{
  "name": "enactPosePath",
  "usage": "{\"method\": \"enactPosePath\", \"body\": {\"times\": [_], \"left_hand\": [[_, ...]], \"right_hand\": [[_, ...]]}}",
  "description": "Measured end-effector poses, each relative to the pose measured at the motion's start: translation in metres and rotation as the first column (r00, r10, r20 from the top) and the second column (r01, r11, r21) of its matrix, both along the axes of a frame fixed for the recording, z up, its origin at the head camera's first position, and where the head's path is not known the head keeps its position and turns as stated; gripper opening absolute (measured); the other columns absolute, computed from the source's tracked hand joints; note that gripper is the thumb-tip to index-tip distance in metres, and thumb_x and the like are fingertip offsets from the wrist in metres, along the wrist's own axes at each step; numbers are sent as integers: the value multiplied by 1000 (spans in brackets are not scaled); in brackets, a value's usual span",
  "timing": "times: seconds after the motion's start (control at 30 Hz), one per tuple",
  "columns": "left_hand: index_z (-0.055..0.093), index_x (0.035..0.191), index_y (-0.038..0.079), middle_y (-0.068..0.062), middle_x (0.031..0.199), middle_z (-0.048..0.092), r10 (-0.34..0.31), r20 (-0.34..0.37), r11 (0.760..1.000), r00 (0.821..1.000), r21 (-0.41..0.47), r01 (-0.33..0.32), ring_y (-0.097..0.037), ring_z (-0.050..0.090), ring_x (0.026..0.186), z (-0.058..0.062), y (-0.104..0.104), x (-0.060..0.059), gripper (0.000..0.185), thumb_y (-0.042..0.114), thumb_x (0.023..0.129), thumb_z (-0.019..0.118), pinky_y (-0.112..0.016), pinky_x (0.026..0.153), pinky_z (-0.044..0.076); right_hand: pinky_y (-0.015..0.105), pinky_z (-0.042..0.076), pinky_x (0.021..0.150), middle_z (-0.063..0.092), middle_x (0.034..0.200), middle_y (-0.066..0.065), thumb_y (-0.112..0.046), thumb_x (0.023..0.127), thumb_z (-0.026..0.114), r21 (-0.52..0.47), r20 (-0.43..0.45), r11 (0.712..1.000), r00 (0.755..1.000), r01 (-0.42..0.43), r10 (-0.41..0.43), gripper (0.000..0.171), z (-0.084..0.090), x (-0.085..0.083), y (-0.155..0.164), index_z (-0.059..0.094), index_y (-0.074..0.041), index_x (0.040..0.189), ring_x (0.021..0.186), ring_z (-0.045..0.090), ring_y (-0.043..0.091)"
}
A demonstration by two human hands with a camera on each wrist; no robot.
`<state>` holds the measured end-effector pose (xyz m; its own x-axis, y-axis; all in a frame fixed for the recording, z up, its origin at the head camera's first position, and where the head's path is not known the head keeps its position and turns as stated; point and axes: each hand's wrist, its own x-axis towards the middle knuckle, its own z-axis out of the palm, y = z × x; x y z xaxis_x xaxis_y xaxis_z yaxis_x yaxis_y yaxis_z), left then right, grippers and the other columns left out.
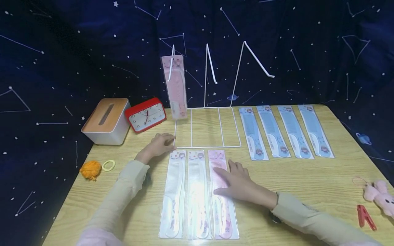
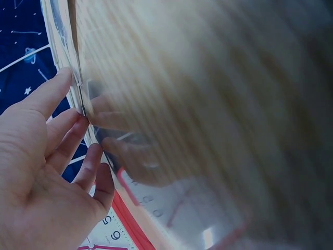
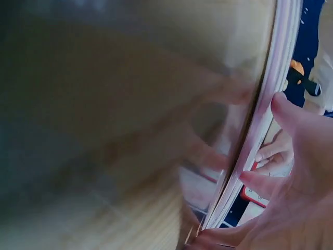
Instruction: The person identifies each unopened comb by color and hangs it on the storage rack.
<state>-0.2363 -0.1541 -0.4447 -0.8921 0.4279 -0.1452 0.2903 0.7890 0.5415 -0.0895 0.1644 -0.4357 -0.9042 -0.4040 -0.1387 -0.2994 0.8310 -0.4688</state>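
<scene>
My left hand [image 1: 158, 146] rests at the front left corner of a white wire rack [image 1: 209, 147], with its fingers loosely bent at the rack's base wire. My right hand [image 1: 241, 182] lies over a pink comb in a clear package [image 1: 226, 215], thumb and fingers spread across its upper half. Left of this comb lie two white packaged combs, a middle one [image 1: 197, 177] and an outer one [image 1: 174, 174]. Another pink packaged comb [image 1: 176, 85] hangs from the rack's left hook. The middle hook [image 1: 212, 66] and right hook [image 1: 258, 59] carry nothing.
Several blue packaged combs [image 1: 253, 133] lie in a row right of the rack. On the left stand a tissue box [image 1: 106, 121] and a red clock [image 1: 146, 115], with orange yarn [image 1: 90, 170] and a yellow ring [image 1: 108, 165] nearer. A red clip [image 1: 365, 218] and pink plush toy [image 1: 381, 198] lie far right.
</scene>
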Motion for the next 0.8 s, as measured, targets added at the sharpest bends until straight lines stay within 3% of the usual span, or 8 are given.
{"method": "enactPosePath", "body": {"times": [0.27, 0.53, 0.67, 0.8], "left_hand": [[49, 138, 6, -17, 145, 42, -9, -12, 1000, 1000, 3, 9, -36, 34, 130, -2, -3, -1, 56, 29, 90, 65, -54, 110, 22], [49, 138, 8, -15, 146, 42, 9, -3, 1000, 1000, 6, -9, -34, 35, 129, -5, -1, -2, 55, 30, 90, 65, -51, 110, 24], [49, 139, 8, -14, 146, 41, 16, 5, 1000, 1000, 9, -16, -34, 34, 131, -4, -1, -2, 55, 29, 90, 65, -52, 111, 22], [48, 139, 8, -14, 146, 41, 13, 7, 1000, 1000, 9, -13, -33, 35, 128, -3, -1, -1, 56, 30, 90, 64, -51, 110, 24]], "right_hand": [[63, 33, 93, 33, 142, 31, -47, 75, 73, 50, 0, 999, 1000, -10, 10, 78, 6, 6, 0, 47, -14, 140, 123, 33, 46], [64, 42, 88, 32, 139, 32, -23, 68, 78, -61, 128, 993, 987, 106, -97, 81, 17, 9, 8, 45, -1, 139, 122, 35, 47], [60, 45, 86, 37, 132, 30, -22, 66, 82, -110, 135, 987, 985, 120, -105, 83, 15, 9, 11, 47, -1, 137, 115, 42, 44], [53, 48, 83, 46, 118, 23, -20, 65, 83, -134, 130, 982, 984, 136, -118, 83, 11, 7, 14, 47, -3, 137, 101, 51, 32]]}}
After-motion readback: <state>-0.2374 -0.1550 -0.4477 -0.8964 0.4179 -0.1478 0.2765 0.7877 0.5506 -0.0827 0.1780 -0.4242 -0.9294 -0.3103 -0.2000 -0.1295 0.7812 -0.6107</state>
